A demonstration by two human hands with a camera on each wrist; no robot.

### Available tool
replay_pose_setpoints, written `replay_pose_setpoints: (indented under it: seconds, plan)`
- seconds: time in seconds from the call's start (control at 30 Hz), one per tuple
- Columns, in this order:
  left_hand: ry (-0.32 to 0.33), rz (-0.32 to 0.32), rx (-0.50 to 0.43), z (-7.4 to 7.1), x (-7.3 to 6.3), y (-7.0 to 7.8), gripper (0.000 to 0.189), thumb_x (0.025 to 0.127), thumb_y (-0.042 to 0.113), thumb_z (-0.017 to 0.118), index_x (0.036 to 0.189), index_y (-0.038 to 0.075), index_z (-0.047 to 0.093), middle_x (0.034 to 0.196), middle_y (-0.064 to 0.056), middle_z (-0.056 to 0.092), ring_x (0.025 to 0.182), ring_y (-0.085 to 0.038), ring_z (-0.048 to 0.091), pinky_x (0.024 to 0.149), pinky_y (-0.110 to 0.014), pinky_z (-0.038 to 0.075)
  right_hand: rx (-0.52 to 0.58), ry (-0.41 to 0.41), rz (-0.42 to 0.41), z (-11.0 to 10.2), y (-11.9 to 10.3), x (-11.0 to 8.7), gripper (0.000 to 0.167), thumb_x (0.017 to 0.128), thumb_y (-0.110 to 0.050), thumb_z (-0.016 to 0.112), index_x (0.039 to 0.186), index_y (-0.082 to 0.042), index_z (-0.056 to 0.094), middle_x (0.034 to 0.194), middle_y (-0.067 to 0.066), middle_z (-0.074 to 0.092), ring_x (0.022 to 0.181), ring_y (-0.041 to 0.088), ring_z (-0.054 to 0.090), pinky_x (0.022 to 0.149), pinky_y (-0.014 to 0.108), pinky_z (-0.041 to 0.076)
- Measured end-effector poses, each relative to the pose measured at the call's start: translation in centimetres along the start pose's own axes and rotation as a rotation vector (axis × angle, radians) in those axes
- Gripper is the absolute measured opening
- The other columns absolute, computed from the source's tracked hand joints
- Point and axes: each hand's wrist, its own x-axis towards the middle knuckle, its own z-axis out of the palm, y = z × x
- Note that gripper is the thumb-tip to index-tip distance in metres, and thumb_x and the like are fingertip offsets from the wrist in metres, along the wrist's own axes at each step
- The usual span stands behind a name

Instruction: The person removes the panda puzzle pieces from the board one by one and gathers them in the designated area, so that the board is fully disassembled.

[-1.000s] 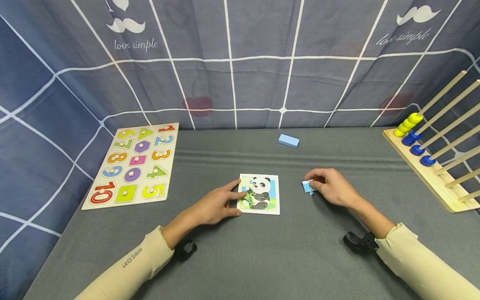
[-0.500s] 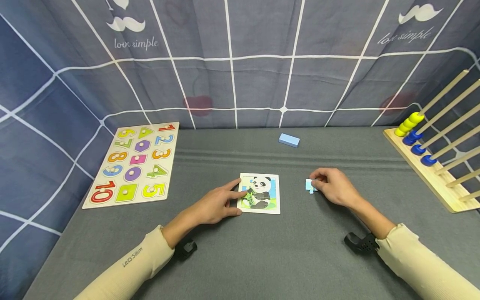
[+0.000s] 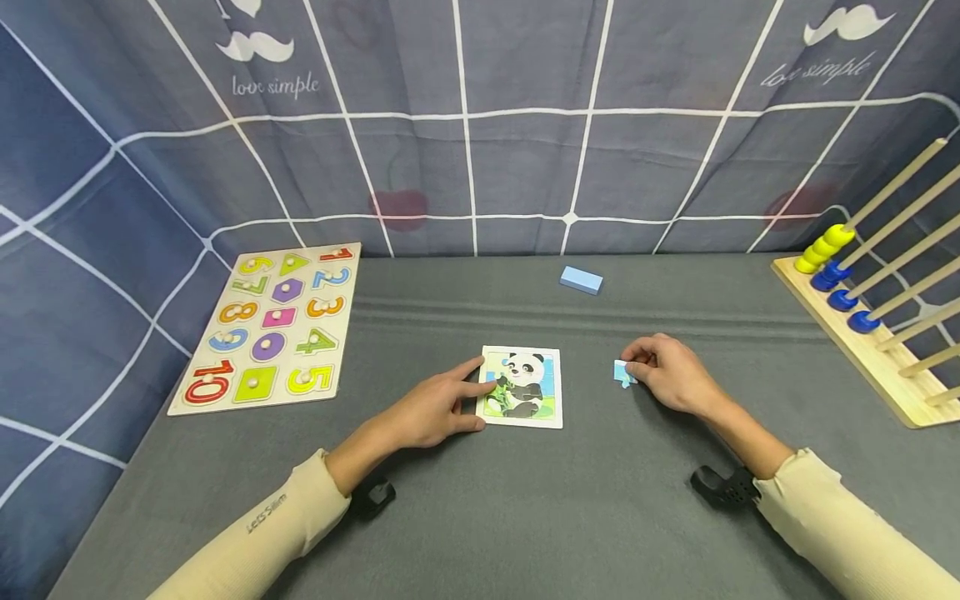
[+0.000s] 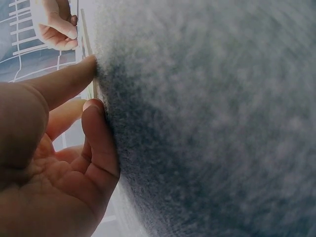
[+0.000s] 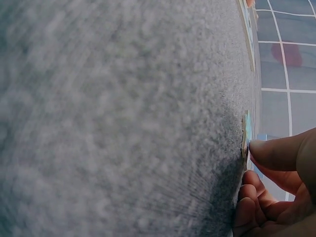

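In your right hand (image 3: 667,375), thumb and forefinger pinch a small, thin, light-blue jigsaw piece (image 3: 622,372) by its right side, low at the grey, cloth-covered tabletop (image 3: 450,517); whether the piece touches the cloth, I cannot tell. A tab on it points toward the tabletop's near edge. Your fingertips cover part of it, so its long axis cannot be read.

Your left hand (image 3: 433,408) has its fingers spread and nearly straight at the left side of a square, white-bordered panda puzzle (image 3: 523,387): forefinger at its far left corner, middle fingertip on the picture, thumb by its near left corner. The puzzle lies flat, its far side roughly parallel to the tabletop's far edge.

The relation that counts is sideways: the puzzle lies to the left of your pinched piece, about level with it in depth, with a gap between. Your left hand touches the puzzle; your right stands apart from it.

Farther out, a light-blue rectangular block (image 3: 581,280) sits near the tabletop's far edge. A flat cream board of colourful numbers and shapes (image 3: 243,358) lies toward the far left corner, and a pale wooden abacus with yellow and blue beads (image 3: 888,375) toward the right edge.
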Motion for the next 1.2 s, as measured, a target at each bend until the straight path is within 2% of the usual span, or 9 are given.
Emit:
replay_pose_setpoints:
  seconds: [0.23,0.57,0.8,1.0,1.2]
  plan:
    - [0.000,0.008,0.003,0.0,0.2,0.0,0.054,0.091,0.021,0.074,0.140,0.008,0.057,0.158,-0.019,0.027,0.061,-0.002,0.049,0.065,-0.026,0.043,0.009,-0.021,0.003,-0.2,0.0,-0.1,0.017,0.093,-0.003,0.064,0.108,0.002,0.068,0.090,0.006,0.059,0.078,0.019,0.051,0.070,0.035,0.040]
    - [-0.009,0.000,-0.007,0.0,0.2,-0.1,0.055,0.091,0.022,0.074,0.141,0.009,0.056,0.159,-0.018,0.025,0.062,-0.002,0.049,0.064,-0.026,0.043,0.031,-0.032,-0.002,-0.3,-0.2,-0.2,0.016,0.092,-0.002,0.065,0.107,0.003,0.068,0.090,0.007,0.058,0.078,0.019,0.050,0.069,0.034,0.040]
    - [-0.004,0.000,-0.001,0.0,0.2,-0.1,0.055,0.091,0.022,0.074,0.141,0.009,0.056,0.159,-0.017,0.025,0.063,-0.003,0.049,0.064,-0.026,0.043,0.027,-0.015,0.005,-0.3,-0.4,-0.2,0.018,0.092,-0.003,0.067,0.108,0.003,0.068,0.095,0.011,0.058,0.081,0.021,0.049,0.072,0.037,0.040]
    - [-0.003,0.013,-0.007,0.0,0.2,-0.1,0.054,0.091,0.021,0.074,0.141,0.009,0.056,0.159,-0.019,0.026,0.062,-0.003,0.049,0.063,-0.025,0.043,0.057,0.016,-0.008,-0.1,-1.3,-0.1,0.018,0.092,-0.006,0.068,0.109,0.000,0.070,0.097,0.010,0.058,0.081,0.021,0.048,0.071,0.038,0.039]
    - [0.001,0.033,-0.021,0.0,0.1,-0.1,0.051,0.091,0.019,0.073,0.139,0.011,0.059,0.157,-0.022,0.026,0.062,-0.002,0.049,0.062,-0.025,0.043,0.132,-0.003,-0.060,1.0,-2.8,1.0,0.016,0.091,-0.005,0.069,0.106,-0.002,0.071,0.093,0.007,0.058,0.078,0.021,0.048,0.069,0.036,0.039]
